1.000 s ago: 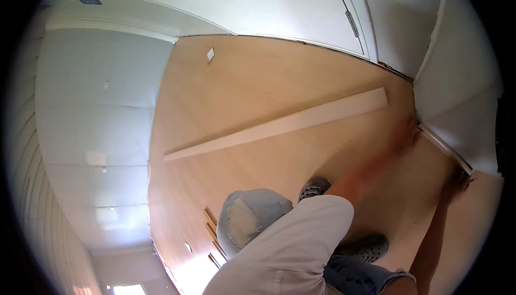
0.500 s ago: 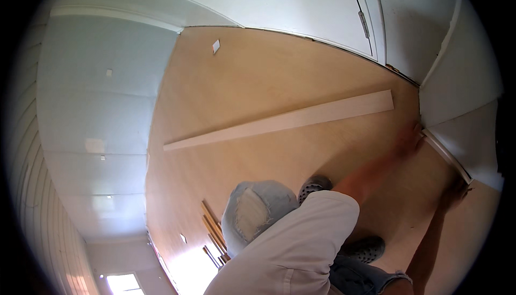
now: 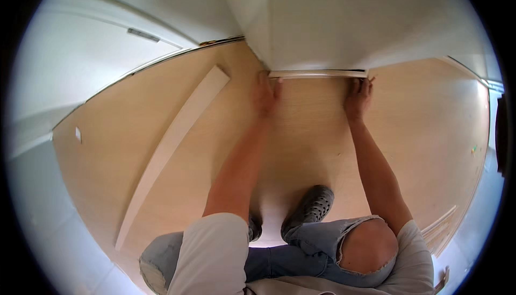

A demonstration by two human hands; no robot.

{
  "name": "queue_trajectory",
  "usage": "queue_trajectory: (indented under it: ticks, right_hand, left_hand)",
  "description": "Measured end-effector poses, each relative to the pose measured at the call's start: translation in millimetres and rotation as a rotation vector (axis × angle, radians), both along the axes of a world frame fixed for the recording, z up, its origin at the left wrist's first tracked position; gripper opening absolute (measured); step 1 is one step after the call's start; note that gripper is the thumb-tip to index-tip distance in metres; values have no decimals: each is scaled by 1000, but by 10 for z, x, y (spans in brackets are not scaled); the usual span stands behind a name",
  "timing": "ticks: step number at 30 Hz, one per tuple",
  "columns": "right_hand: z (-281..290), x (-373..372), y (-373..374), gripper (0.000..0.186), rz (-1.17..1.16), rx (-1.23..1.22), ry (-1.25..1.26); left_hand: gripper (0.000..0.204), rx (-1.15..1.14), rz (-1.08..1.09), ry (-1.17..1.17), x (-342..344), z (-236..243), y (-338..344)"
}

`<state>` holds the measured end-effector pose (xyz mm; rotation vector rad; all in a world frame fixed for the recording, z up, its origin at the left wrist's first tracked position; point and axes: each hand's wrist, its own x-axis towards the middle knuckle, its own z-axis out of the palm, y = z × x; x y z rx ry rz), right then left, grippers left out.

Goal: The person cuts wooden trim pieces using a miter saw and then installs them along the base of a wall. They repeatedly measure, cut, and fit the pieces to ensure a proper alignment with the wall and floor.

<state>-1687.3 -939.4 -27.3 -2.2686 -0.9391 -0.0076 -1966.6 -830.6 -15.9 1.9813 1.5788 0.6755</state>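
Note:
A short, pale skirting strip (image 3: pixel 317 73) lies along the foot of a white wall panel, with a dark gap above its right end. My left hand (image 3: pixel 266 97), somewhat blurred, grips the strip's left end, thumb on the near side and fingers around the corner. At the opposite end my right hand (image 3: pixel 359 100) has its fingers bent around the strip's tip. A small thin bit sticks out beside those fingers, too small to name. Both arms reach forward over my bent knees.
A long pale board (image 3: pixel 172 144) lies on the wood-look floor (image 3: pixel 306 128) to the left. White walls (image 3: pixel 355 15) rise ahead, with a door hinge (image 3: pixel 143 34) at the far left. Thin wooden strips (image 3: pixel 439 224) lie at the lower right. My dark clog (image 3: pixel 314 204) stands below.
My view has swung right, so the wall and strip now sit straight ahead and the long board appears to the left. Both hands stay at the strip's two ends.

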Motion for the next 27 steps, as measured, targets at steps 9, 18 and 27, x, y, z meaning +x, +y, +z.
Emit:
queue_trajectory:
  ticks: [9, 18, 27]
  right_hand:
    - [100, -160, 68, 40, 1, 24, 19]
    - [58, -165, 120, 42, 10, 67, -18]
    - [159, -146, 125, 44, 13, 111, -26]
  left_hand:
    - [49, -100, -28, -51, -104, 141, 109]
    - [54, 69, -25, -74, -104, -59, 94]
    - [51, 91, -33, -161, -34, 15, 109]
